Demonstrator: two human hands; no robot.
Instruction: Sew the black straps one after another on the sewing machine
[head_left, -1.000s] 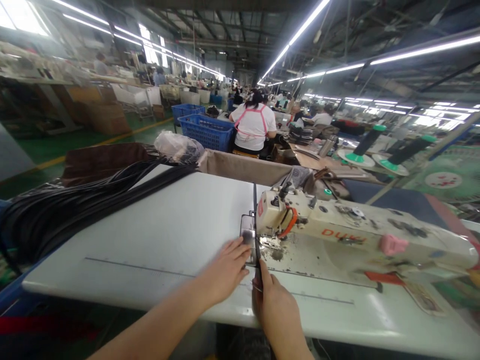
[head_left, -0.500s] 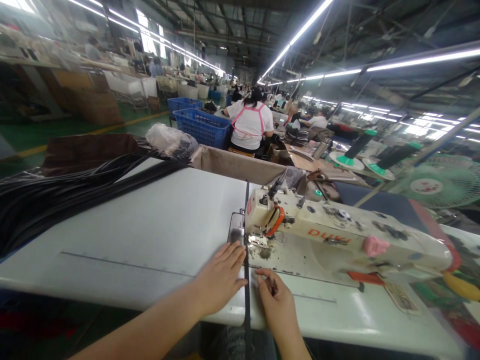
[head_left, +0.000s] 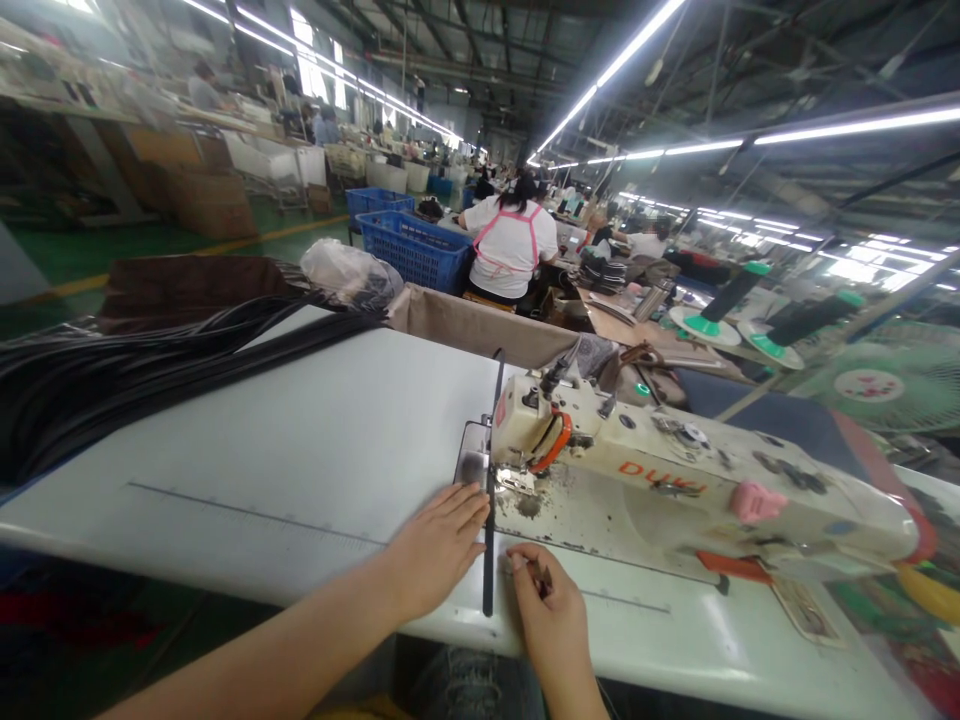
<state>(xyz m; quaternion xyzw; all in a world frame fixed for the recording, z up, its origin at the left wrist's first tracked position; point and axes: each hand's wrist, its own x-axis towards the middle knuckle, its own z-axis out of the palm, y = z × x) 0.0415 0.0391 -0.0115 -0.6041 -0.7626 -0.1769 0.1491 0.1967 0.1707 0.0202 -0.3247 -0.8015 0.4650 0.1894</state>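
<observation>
A narrow black strap (head_left: 489, 545) runs front to back across the white sewing table, passing beside the needle area of the sewing machine (head_left: 600, 440). Its near end lies on the tabletop close to the front edge; the far end reaches the table's back. My left hand (head_left: 442, 535) rests flat, fingers stretched out, with its fingertips at the strap's left side by the metal plate (head_left: 472, 455). To the right of the strap, my right hand (head_left: 547, 595) is curled closed around a small dark object, mostly hidden in the fingers, whose kind I cannot make out.
A heap of black straps (head_left: 150, 380) covers the table's left side. Behind the table stand a fabric-lined bin (head_left: 465, 325) and a blue basket (head_left: 416, 250), with a seated co-worker (head_left: 510, 245) beyond. Thread cones (head_left: 739, 290) and a fan (head_left: 885, 385) are at right.
The strap has slid away from me past the needle area; its near end hung over the front edge before and now lies on the table. Both hands stay almost in place.
</observation>
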